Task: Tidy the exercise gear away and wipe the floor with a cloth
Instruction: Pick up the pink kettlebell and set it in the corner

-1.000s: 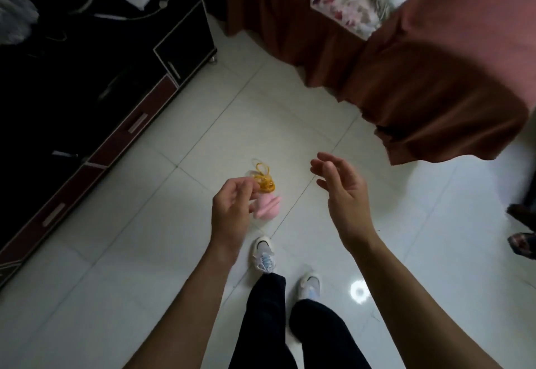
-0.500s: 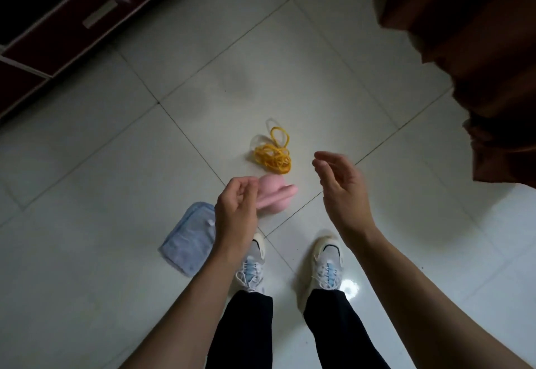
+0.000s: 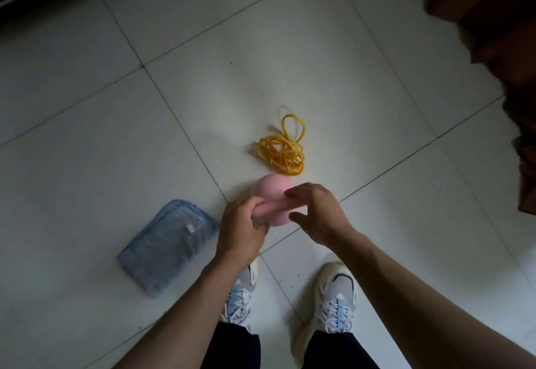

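— Pink dumbbell point(image 3: 271, 194): where is it, and what does it look like?

— Low over the pale tiled floor point(image 3: 116, 136), just ahead of the person's laced sneakers point(image 3: 333, 296). Whether it rests on the tiles I cannot tell. It looks smooth and matte, with one rounded head and a thick bar.

— And the hands?

— The left hand point(image 3: 240, 229) has its fingers curled round the bar. The right hand point(image 3: 319, 215) arches over the round head, fingers spread and bent, not clamped.

— Anything else nearby?

— A thin yellow cord point(image 3: 282, 152) lies in a loose tangle just beyond the head, one loop sticking out. A folded blue cloth point(image 3: 165, 247), soft and ribbed, lies flat on the floor beside the left hand. Dark brown fabric point(image 3: 493, 20) hangs in folds at the upper right.
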A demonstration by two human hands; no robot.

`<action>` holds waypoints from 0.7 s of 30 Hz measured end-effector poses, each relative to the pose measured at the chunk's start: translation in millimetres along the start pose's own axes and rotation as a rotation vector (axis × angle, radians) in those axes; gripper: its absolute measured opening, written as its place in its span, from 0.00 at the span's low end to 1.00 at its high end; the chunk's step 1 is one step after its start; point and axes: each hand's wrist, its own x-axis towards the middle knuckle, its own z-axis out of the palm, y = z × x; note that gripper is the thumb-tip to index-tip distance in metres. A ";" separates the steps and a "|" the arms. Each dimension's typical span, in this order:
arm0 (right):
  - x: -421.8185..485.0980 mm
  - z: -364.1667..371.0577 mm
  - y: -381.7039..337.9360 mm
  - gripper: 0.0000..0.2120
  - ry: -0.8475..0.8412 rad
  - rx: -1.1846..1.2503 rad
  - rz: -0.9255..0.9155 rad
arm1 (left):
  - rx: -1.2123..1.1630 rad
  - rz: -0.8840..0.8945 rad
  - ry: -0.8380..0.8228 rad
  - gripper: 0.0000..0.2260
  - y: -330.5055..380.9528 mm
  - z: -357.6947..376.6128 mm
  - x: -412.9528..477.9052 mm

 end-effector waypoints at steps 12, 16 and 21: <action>-21.9 -51.6 -54.4 0.10 0.015 -0.132 -0.107 | 0.098 0.270 0.055 0.16 31.9 -66.9 -9.3; -54.5 -121.1 -110.7 0.10 0.082 -0.097 -0.148 | 0.035 0.335 0.128 0.15 89.8 -134.1 -40.9; -95.5 -224.9 -196.8 0.09 0.184 -0.109 -0.237 | -0.013 0.427 0.194 0.15 174.3 -234.8 -76.1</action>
